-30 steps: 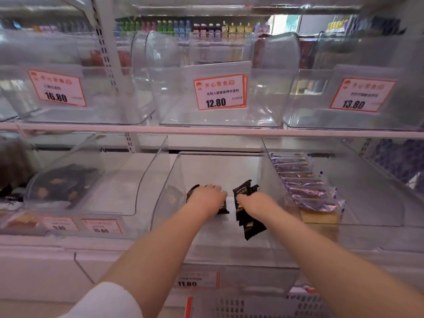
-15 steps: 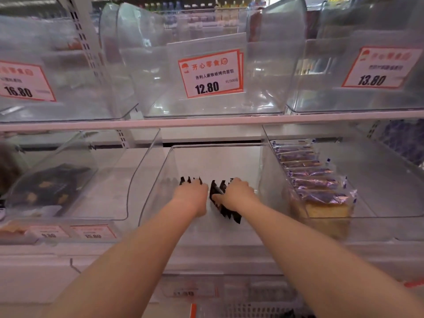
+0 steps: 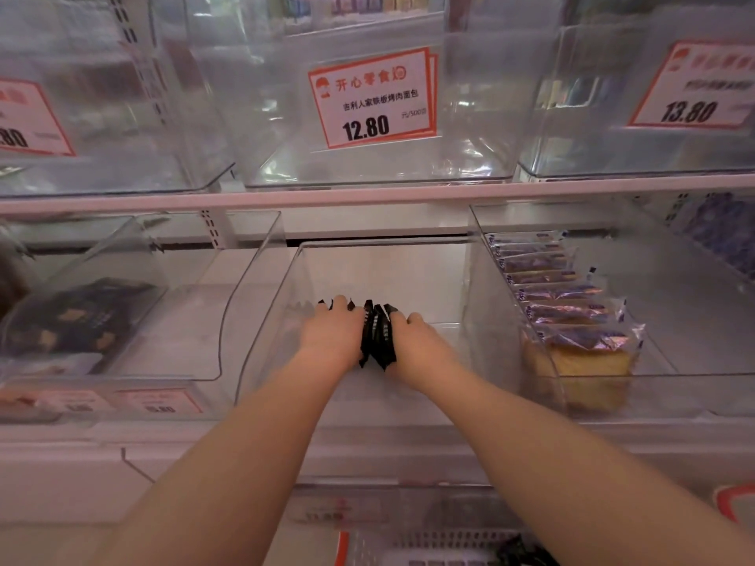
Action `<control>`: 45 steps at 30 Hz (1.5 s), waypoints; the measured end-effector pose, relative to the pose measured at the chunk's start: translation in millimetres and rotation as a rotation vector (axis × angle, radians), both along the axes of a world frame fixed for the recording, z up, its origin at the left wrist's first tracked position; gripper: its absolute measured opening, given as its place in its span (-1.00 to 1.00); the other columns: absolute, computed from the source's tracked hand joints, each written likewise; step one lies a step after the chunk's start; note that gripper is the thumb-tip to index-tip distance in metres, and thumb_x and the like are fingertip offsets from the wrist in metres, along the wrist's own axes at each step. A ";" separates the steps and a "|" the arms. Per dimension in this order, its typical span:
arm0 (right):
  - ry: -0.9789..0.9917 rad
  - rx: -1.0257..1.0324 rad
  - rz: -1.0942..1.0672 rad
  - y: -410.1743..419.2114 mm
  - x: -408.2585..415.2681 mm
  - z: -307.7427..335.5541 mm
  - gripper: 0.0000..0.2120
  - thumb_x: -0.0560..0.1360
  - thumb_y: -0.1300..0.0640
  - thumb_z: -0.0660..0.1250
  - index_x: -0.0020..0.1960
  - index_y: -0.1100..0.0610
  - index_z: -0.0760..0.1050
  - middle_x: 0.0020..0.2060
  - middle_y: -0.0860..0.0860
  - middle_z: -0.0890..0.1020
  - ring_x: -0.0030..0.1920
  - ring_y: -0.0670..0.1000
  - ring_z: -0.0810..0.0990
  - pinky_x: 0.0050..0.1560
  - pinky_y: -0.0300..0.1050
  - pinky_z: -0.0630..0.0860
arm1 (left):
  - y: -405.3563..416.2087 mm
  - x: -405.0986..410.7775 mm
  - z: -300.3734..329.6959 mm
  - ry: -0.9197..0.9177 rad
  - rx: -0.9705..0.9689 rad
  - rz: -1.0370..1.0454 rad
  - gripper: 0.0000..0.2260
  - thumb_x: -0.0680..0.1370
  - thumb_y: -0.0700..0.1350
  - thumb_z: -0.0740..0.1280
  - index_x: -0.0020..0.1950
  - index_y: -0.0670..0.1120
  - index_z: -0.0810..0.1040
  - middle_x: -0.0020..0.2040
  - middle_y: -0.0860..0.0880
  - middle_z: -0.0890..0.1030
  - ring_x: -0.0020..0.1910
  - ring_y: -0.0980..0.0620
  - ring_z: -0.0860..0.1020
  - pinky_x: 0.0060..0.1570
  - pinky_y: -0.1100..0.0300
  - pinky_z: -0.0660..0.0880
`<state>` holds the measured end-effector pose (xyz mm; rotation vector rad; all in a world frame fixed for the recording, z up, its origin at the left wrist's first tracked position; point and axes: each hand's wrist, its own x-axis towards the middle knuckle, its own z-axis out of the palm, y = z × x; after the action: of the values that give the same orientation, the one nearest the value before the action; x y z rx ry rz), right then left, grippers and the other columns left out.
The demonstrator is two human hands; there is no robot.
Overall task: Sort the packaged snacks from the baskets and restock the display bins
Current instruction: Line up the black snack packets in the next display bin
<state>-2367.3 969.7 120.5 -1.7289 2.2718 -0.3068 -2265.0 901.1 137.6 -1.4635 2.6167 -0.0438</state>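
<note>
Both my hands reach into the clear middle bin (image 3: 269, 320) on the lower shelf. My left hand (image 3: 333, 330) grips black snack packets, whose tips show past its fingers. My right hand (image 3: 416, 341) holds more black packets (image 3: 378, 335), and these stand upright between the two hands, pressed together. The packets sit low in the bin, close to its floor. What lies under my palms is hidden.
The bin to the right holds a row of purple-wrapped cake slices (image 3: 572, 316). The bin to the left holds dark packets (image 3: 77, 320). Above, a shelf edge (image 3: 367, 194) carries clear bins with price cards (image 3: 371, 98). A white basket (image 3: 429, 549) shows at the bottom.
My hands have come closer together, bringing the two bunches of black packets side by side deeper in the middle bin. The camera has tilted down and moved nearer.
</note>
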 end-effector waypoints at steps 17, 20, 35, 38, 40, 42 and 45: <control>-0.235 0.139 -0.074 -14.6 -12.8 16.6 -0.42 0.41 0.13 0.42 0.30 0.25 0.20 0.22 0.21 0.39 0.19 0.20 0.47 -0.07 -0.11 0.39 | 6.3 11.3 2.0 -0.181 0.104 -0.052 -0.35 0.51 0.06 0.30 0.49 -0.05 0.07 0.45 -0.13 0.17 0.41 -0.17 0.19 0.29 -0.03 0.30; -0.120 0.259 0.029 -6.3 -4.9 33.5 -0.39 0.47 0.02 0.35 0.37 0.24 0.17 0.27 0.20 0.39 0.26 0.17 0.42 0.05 -0.12 0.38 | 12.5 15.2 6.9 -0.194 0.081 -0.053 -0.32 0.52 0.06 0.28 0.52 -0.06 0.00 0.50 -0.15 0.08 0.45 -0.18 0.13 0.34 -0.05 0.24; -0.322 -0.157 0.338 215.7 -32.2 90.1 -0.93 0.49 0.12 0.35 -0.10 -0.04 0.50 -0.44 -0.16 0.52 -0.40 -0.26 0.49 -0.34 -0.44 0.35 | 171.8 35.7 68.3 0.245 -0.168 -0.661 -0.75 0.57 0.04 0.13 0.17 -0.01 0.45 0.06 -0.01 0.55 0.02 -0.06 0.53 -0.19 0.13 0.37; -0.320 0.009 0.277 240.5 -47.1 33.9 -0.96 0.50 0.16 0.34 -0.07 0.05 0.53 -0.38 -0.14 0.52 -0.42 -0.29 0.46 -0.35 -0.41 0.34 | 207.0 26.0 30.9 0.212 -0.023 -0.729 -0.78 0.56 0.03 0.15 0.12 -0.01 0.46 0.01 -0.04 0.58 -0.01 -0.09 0.54 -0.23 0.15 0.33; -0.243 0.151 0.230 251.3 -57.4 -11.2 -0.87 0.52 0.13 0.32 0.02 0.14 0.55 -0.27 -0.06 0.58 -0.34 -0.25 0.45 -0.29 -0.32 0.33 | 224.0 16.1 -6.3 0.111 0.106 -0.704 -0.78 0.57 0.01 0.15 0.13 -0.02 0.47 0.04 -0.09 0.59 0.02 -0.13 0.54 -0.19 0.13 0.38; -0.202 0.267 0.161 264.4 -66.1 -56.8 -0.82 0.52 0.11 0.30 0.06 0.18 0.54 -0.11 0.06 0.63 -0.18 -0.09 0.50 -0.20 -0.23 0.32 | 235.3 6.5 -49.8 0.018 0.240 -0.659 -0.77 0.56 -0.02 0.16 0.14 -0.05 0.49 0.06 -0.13 0.59 0.05 -0.15 0.54 -0.11 0.09 0.43; -0.251 0.395 0.070 290.3 -77.0 -120.3 -0.81 0.54 0.08 0.29 0.05 0.17 0.53 -0.01 0.08 0.63 -0.03 0.02 0.56 -0.10 -0.20 0.37 | 246.8 -2.8 -117.1 -0.027 0.442 -0.538 -0.78 0.57 -0.06 0.17 0.12 -0.09 0.52 0.08 -0.14 0.59 0.06 -0.14 0.53 -0.04 0.10 0.44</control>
<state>-2444.3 1260.0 0.2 -1.4713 1.9322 -0.0497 -2267.8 1147.9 20.5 -0.5995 2.6799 0.4226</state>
